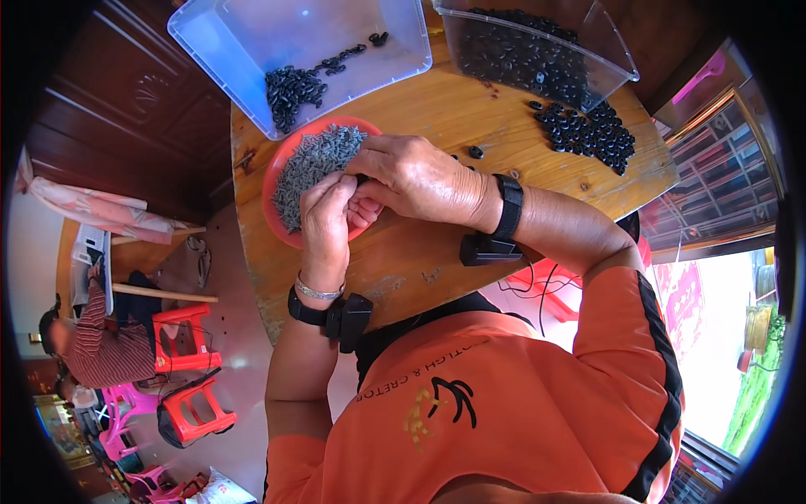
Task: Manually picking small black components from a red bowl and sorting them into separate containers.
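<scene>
My left hand [326, 217] and my right hand [411, 176] meet over the near right rim of an orange-red bowl [270, 200]. The bowl holds a heap of small grey pieces [312, 168], too small to name. Fingers of both hands are closed and pressed together at the tips. A bit of something small and dark [362, 178] shows between them, mostly covered by the fingers. Which hand grips it I cannot tell. On the table just beyond my right wrist lies a loose small black ring-like part [476, 152].
A clear plastic bin [378, 84] with black parts [294, 92] stands at the far left of the wooden table [403, 290]. Another clear bin [617, 59] full of black parts stands far right, beside a spread of black parts [588, 134]. A person [105, 353] sits at left.
</scene>
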A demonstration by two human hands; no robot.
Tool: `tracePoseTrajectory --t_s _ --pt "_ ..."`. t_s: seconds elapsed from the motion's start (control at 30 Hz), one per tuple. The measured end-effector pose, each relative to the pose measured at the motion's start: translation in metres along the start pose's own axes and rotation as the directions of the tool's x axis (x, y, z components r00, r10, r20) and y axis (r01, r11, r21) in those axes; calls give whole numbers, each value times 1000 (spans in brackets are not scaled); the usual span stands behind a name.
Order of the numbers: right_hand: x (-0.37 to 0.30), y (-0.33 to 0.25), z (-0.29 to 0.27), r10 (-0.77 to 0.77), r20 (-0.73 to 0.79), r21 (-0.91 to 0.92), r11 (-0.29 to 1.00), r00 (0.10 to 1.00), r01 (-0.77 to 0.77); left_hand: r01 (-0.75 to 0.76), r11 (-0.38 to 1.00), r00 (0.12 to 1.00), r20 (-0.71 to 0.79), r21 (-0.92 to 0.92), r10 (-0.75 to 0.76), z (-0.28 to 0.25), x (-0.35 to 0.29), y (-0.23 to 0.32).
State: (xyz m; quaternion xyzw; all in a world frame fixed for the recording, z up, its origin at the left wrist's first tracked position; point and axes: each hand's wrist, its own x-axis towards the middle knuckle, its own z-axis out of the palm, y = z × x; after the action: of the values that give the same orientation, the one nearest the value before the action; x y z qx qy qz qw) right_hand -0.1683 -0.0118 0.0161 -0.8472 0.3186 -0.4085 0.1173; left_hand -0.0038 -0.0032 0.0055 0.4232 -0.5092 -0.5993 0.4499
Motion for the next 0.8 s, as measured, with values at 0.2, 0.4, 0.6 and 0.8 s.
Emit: tracePoseTrajectory --t_s 0.2,0.4,0.6,0.8 --pt "0 1 -2 -28 26 -43 999 999 29 -21 999 999 46 -41 22 -2 0 -4" --pt "3 2 -12 -29 34 18 999 999 28 -70 998 997 46 9 70 -3 -3 -1" --pt "19 53 -124 -95 -606 -603 702 790 -378 -221 966 974 -24 136 227 -2 -5 5" --pt "13 60 -122 290 -588 -409 699 755 -587 -224 963 972 -33 149 232 -4 -4 7"
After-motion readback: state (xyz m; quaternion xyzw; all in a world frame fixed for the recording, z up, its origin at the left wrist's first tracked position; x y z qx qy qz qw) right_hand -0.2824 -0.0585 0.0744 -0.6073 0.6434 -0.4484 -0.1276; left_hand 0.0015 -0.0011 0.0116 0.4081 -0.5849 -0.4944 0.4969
